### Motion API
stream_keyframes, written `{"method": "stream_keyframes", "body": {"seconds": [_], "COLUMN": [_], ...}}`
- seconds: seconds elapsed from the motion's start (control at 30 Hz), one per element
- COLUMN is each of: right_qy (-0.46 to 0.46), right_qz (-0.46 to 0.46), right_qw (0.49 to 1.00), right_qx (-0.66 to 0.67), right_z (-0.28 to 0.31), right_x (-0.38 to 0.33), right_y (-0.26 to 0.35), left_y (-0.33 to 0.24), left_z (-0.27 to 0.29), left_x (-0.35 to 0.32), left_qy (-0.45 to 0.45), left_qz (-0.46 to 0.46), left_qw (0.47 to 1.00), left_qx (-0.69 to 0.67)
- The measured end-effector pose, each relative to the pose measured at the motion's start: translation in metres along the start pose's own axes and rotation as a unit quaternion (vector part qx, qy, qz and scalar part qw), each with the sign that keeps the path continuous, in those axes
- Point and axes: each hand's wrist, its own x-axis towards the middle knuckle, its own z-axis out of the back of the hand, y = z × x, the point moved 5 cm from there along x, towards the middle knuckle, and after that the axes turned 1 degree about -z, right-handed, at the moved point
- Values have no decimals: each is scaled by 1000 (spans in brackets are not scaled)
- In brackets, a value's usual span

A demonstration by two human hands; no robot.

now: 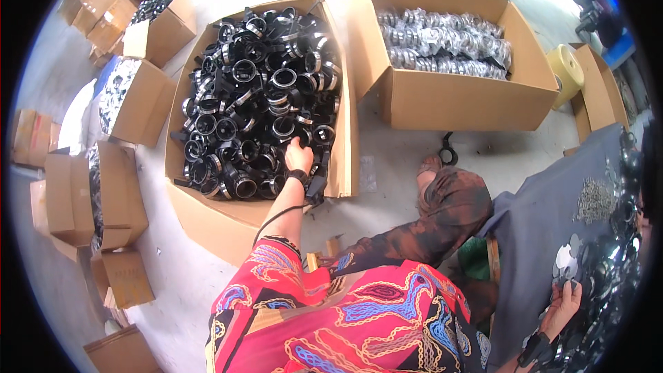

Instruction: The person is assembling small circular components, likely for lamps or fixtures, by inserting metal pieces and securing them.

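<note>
Left hand point(298, 157): stretched forward into the big cardboard box point(185, 197), fingers down among the black ring-shaped fittings point(259, 97) heaped directly ahead of it; grip hidden, cannot tell. Right hand point(563, 304): well apart at the lower right, fingers loosely spread on small metal parts point(608, 269) on the grey-covered table point(532, 235).

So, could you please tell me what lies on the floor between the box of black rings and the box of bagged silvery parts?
In the head view, only bare pale floor separates them.
</note>
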Motion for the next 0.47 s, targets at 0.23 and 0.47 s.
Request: {"method": "stream_keyframes", "body": {"seconds": [0.23, 0.47], "right_qy": [-2, 21], "right_qz": [-9, -16], "right_qw": [1000, 1000], "right_qx": [-8, 10], "right_z": [1, -8], "right_x": [7, 6], "right_y": [-7, -6], "left_y": [-94, -140], "left_z": [61, 48], "left_x": [66, 124], "left_qy": [-150, 55], "left_qz": [-173, -99], "left_qw": [972, 969], "left_qx": [53, 218]}}
